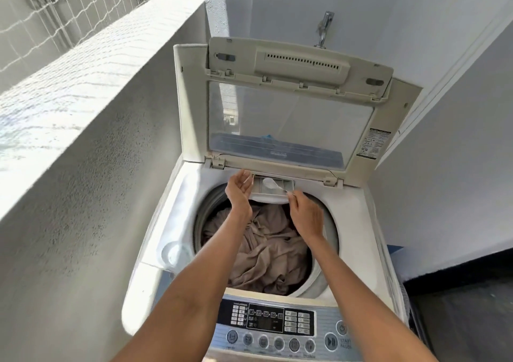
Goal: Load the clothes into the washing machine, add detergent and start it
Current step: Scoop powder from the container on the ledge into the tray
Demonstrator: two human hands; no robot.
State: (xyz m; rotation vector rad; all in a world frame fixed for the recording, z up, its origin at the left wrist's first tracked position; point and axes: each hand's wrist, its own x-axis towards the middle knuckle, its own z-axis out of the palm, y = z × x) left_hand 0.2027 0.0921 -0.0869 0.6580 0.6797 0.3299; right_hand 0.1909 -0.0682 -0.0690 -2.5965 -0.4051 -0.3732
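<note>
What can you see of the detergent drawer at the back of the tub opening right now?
The detergent drawer is a pale plastic tray, pulled out from under the hinge of the raised lid, jutting over the back rim of the drum above the beige clothes. Thin ribs split it into compartments. A heap of white powder lies in one, under the bowl of a spoon that the right hand pinches by the handle. The left hand is cupped at its left end; contact is unclear.
</note>
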